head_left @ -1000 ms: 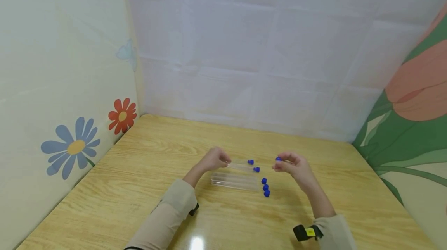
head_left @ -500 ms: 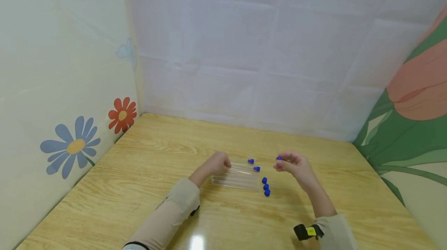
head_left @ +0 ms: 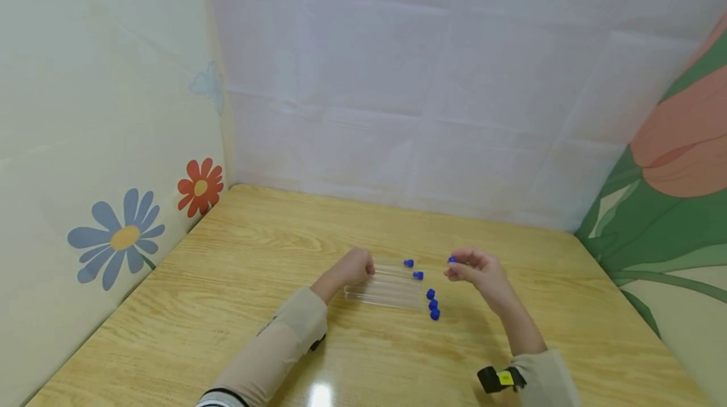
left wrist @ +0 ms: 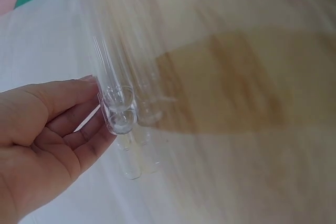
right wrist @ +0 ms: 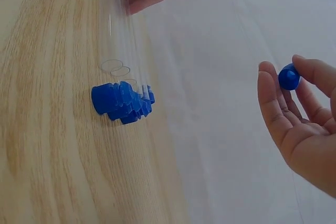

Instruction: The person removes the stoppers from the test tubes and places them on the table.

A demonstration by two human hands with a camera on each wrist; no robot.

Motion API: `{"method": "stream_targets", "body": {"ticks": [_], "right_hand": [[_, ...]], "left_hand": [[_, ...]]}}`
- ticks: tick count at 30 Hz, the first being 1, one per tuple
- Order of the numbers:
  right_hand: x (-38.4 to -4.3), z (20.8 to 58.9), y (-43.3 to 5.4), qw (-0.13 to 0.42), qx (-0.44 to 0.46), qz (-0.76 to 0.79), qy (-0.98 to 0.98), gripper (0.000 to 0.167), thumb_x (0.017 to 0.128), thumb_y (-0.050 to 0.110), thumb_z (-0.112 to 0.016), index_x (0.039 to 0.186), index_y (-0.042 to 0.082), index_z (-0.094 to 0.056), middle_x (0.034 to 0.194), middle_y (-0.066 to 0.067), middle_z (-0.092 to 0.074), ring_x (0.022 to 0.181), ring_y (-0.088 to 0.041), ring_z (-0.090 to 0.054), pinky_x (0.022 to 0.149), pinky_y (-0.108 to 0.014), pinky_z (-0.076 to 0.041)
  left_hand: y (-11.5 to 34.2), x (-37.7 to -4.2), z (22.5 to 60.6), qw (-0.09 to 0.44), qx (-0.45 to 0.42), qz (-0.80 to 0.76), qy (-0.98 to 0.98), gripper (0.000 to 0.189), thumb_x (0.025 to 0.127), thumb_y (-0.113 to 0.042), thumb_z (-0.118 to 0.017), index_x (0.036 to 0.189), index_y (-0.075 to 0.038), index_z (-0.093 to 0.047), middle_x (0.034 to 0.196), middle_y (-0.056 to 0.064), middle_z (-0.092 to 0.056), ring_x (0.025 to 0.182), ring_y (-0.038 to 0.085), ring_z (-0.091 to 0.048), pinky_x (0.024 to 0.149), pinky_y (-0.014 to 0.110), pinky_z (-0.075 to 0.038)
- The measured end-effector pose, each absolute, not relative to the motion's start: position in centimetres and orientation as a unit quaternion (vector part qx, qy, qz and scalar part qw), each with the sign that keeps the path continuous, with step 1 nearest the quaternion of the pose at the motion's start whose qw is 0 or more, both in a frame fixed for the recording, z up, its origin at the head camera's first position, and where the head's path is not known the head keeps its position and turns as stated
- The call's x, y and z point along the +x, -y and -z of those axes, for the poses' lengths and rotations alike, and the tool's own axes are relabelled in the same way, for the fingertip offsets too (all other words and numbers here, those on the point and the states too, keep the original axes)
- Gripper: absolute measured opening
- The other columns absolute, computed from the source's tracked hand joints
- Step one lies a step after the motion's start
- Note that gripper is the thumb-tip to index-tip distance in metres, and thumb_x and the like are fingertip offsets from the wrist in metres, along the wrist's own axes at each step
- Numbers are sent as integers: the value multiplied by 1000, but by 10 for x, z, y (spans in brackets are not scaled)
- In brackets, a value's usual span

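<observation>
Left-hand grip (left wrist: 50,129) pinches a clear cylindrical tube (left wrist: 111,109) near its rounded end, beside more clear tubes (head_left: 383,296) lying on the worktop (head_left: 284,224). Right-hand grip (right wrist: 310,124) is clamped on a small blue cap (right wrist: 289,78), raised; five other blue caps (head_left: 433,305) sit near the tubes' open ends.

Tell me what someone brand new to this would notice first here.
In the head view, most likely the vivid blue caps clustered at the right-hand ends of the clear tubes on the wooden table, with a single blue cap pinched in the right hand. Next, perhaps, a blue flower and a red flower on the left, and a big pink flower at the right edge.
</observation>
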State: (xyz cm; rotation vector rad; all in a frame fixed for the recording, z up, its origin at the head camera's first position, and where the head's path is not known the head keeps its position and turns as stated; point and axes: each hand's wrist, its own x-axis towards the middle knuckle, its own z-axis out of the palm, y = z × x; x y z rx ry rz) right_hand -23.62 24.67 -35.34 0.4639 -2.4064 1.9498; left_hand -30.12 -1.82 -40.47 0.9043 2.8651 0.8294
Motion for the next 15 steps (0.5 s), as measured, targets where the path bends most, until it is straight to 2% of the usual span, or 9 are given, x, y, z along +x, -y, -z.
{"method": "stream_targets", "body": {"ticks": [7,9,13,15], "right_hand": [[-235,353,-246,4,164,-628,760,28,87,0,-55,103,-20,-44,82,-1,-61,74,-13,-62,69,-30,-52],[-235,353,-246,2,177,-630,756,27,87,0,-54,103,-20,-44,82,0,-61,74,-13,-62,68,-28,-52],[-238,356,-247,-8,202,-628,752,18,87,-3,-53,102,-12,-51,85,1,-62,77,-14,-62,69,-28,-52],[-240,358,-247,-13,205,-619,758,20,87,-2,-53,105,-11,-52,87,1,-62,78,-15,-62,70,-28,-52]], "left_hand": [[19,-302,404,15,290,-256,-922,24,65,18,-58,73,-1,-70,81,8,-66,78,19,-60,64,23,-50],[19,-301,402,18,290,-258,-921,23,66,17,-59,74,0,-70,82,9,-66,79,20,-61,65,24,-50],[20,-299,399,34,283,-280,-916,20,72,15,-60,83,2,-70,88,11,-66,85,23,-61,69,27,-51],[21,-299,400,38,281,-301,-910,20,74,14,-59,86,2,-69,91,12,-66,84,23,-60,69,28,-51]]}}
